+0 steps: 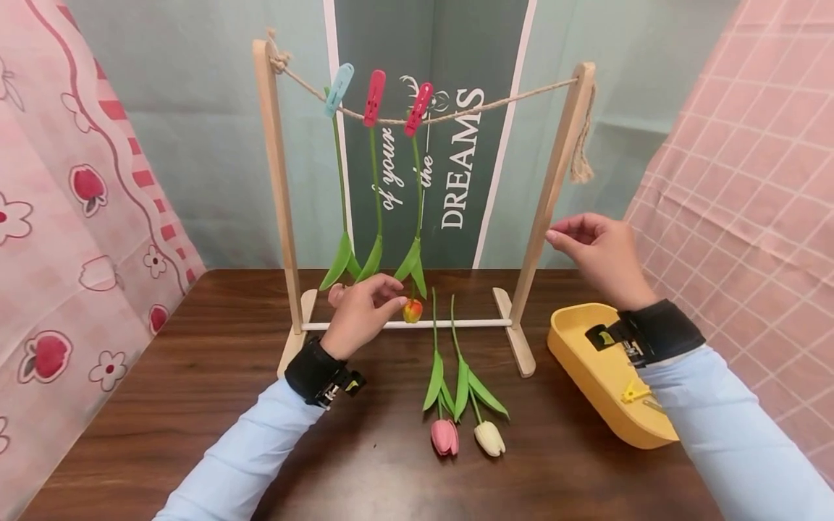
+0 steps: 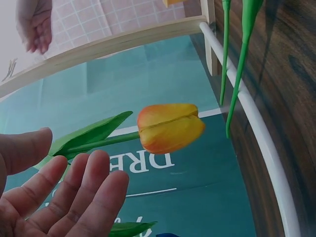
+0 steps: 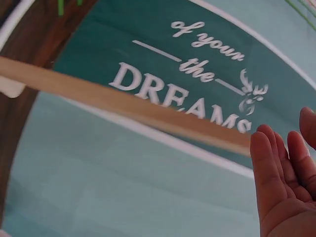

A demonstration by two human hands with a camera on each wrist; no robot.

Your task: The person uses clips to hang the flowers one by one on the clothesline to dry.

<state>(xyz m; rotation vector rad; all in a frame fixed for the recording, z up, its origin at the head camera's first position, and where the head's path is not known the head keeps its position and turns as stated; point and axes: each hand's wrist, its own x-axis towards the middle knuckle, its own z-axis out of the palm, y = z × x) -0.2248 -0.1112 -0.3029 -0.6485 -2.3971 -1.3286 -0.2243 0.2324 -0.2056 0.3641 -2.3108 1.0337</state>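
Three artificial tulips hang head down from a twine line (image 1: pixel 502 105), held by a light blue clothespin (image 1: pixel 339 90) and two red clothespins (image 1: pixel 374 98). The right-hand one is an orange-yellow tulip (image 1: pixel 413 311). Close beside its bloom is my left hand (image 1: pixel 365 311), overlapping the neighbouring blooms. In the left wrist view, thumb and loosely bent fingers (image 2: pixel 96 170) stand apart near the tulip's leaf (image 2: pixel 94 133), pinching nothing. My right hand (image 1: pixel 602 253) hovers by the frame's right post (image 1: pixel 554 181), holding nothing, its fingers (image 3: pixel 266 168) relaxed in the right wrist view.
A pink tulip (image 1: pixel 445 437) and a white tulip (image 1: pixel 489 438) lie on the brown table (image 1: pixel 163 405) in front of the wooden frame's white crossbar (image 1: pixel 469 323). Below my right forearm sits a yellow tray (image 1: pixel 586 376) with a yellow clothespin (image 1: pixel 635 393) in it.
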